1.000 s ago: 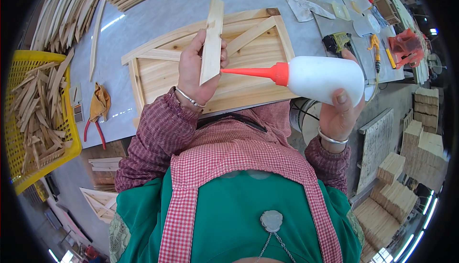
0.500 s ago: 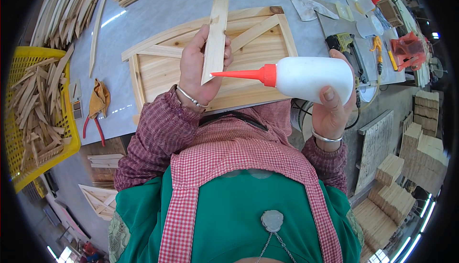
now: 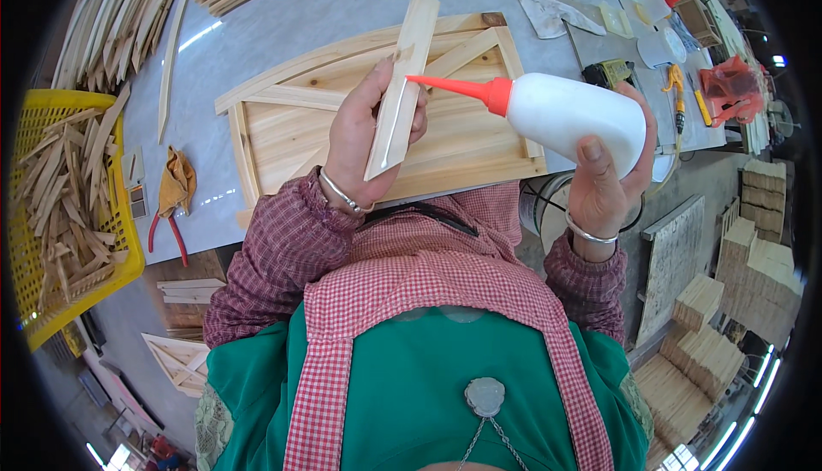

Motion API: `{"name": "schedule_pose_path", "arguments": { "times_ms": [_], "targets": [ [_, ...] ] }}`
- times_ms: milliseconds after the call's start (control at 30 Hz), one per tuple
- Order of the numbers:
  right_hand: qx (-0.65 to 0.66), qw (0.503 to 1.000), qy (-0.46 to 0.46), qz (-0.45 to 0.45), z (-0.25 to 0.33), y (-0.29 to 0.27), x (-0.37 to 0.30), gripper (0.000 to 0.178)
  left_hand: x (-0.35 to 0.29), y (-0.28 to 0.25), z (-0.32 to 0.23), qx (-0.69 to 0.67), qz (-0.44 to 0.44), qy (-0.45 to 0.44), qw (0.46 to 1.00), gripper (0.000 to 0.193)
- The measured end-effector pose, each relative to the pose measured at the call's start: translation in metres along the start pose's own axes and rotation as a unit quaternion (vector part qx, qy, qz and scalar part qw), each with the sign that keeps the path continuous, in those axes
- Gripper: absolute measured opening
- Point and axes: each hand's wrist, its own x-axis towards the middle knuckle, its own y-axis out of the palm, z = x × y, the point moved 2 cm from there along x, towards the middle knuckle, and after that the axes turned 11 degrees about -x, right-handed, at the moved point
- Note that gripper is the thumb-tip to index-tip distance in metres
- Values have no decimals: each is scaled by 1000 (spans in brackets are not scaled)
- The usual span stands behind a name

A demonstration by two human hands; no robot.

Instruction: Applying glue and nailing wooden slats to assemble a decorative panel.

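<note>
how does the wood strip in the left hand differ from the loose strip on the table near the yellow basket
The held strip is in the left hand, while the loose strip lies on the table. The held strip carries a white line along its face; the loose strip shows none. The held strip looks broader, the loose strip slimmer. Both are long, pale pieces of wood.

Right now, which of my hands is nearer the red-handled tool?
Left. Your left hand, gripping the wood strip, is right of the red-handled tool; your right hand, holding the white bottle, is farther right.
</note>
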Motion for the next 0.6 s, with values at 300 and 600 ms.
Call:
{"name": "schedule_pose_path", "arguments": {
  "times_ms": [300, 600],
  "targets": [
    [-47, 998, 2, -38, -9, -10, 17, 63, -9, 2, 9, 35, -12, -31, 999, 33],
    [-53, 995, -5, -85, -25, -23, 38, 57, -2, -2, 15, 73, 11, -72, 995, 32]
  ]
}}
